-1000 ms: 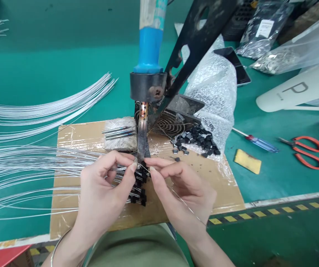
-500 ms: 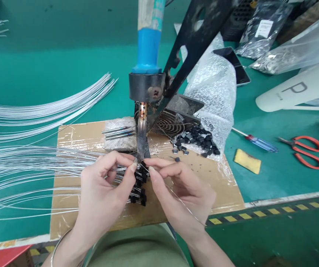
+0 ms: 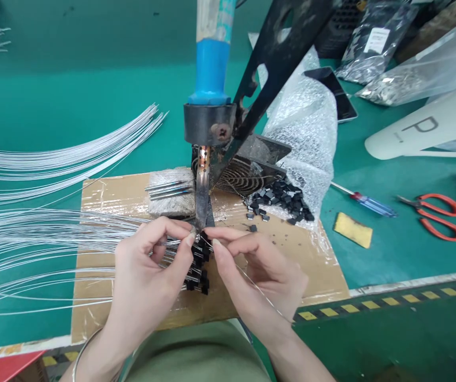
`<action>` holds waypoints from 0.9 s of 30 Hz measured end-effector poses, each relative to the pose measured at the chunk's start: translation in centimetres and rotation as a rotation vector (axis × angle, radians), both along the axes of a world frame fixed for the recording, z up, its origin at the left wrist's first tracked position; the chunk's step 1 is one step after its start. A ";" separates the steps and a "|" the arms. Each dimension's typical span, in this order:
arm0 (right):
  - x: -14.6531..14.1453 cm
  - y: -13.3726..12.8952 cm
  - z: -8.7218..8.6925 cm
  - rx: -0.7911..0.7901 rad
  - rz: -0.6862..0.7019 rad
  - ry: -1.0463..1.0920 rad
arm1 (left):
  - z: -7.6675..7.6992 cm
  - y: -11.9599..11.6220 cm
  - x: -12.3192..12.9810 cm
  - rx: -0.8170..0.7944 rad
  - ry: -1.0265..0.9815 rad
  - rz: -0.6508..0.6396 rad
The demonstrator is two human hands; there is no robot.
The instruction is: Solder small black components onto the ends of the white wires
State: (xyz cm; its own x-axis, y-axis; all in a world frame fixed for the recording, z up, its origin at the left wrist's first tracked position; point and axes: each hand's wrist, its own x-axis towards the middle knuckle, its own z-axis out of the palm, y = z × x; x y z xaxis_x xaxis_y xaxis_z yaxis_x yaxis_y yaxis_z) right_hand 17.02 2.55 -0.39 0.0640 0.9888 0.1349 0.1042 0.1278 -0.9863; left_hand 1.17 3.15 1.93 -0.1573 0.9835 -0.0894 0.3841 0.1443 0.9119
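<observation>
A soldering iron (image 3: 212, 71) with a blue handle points downward in a black clamp, its tip just above my fingertips. My left hand (image 3: 152, 273) is closed in a pinch on a thin wire right at the tip; the wire's end is mostly hidden by the fingers. Between thumb and forefinger, my right hand (image 3: 265, 278) grips a strand of solder wire (image 3: 265, 298), which runs back across the palm to the wrist. Beneath the hands lie several wires tipped with small black connectors (image 3: 203, 278), partly covered by my left hand.
White wires (image 3: 45, 228) spread leftward over a cardboard sheet (image 3: 96, 204). Behind the iron sits a round-grilled fan (image 3: 242, 178), beside a heap of black connectors (image 3: 283, 199) and bubble wrap (image 3: 303, 122). Rightward lie a screwdriver (image 3: 373, 204), yellow sponge (image 3: 353, 229), orange-handled cutters (image 3: 438, 212) and a white cup (image 3: 422, 127).
Almost nothing differs. Both hands keep their place at the iron's tip, and the right fingertips have shifted very slightly left.
</observation>
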 end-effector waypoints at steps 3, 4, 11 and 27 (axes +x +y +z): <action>0.0 0.0 -0.1 -0.014 0.004 0.003 | 0.0 0.2 0.1 -0.007 -0.033 0.008; 0.0 -0.1 -0.2 -0.018 0.007 0.006 | 0.0 0.3 0.2 -0.008 -0.047 0.011; 0.1 -0.2 -0.5 -0.044 0.021 0.013 | 0.0 0.2 0.1 -0.009 0.091 -0.022; 9.7 2.8 -5.0 -0.024 -0.774 -0.050 | -0.5 0.5 -7.6 0.246 0.706 0.101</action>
State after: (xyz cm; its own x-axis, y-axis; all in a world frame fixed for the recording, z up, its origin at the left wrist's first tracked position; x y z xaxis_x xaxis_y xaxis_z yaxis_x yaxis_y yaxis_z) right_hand 26.75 5.37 -5.36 0.7325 0.6673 0.1350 0.1995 -0.0208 -0.9797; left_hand -6.45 3.60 1.40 -0.1857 0.9398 0.2867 0.8852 0.0334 0.4640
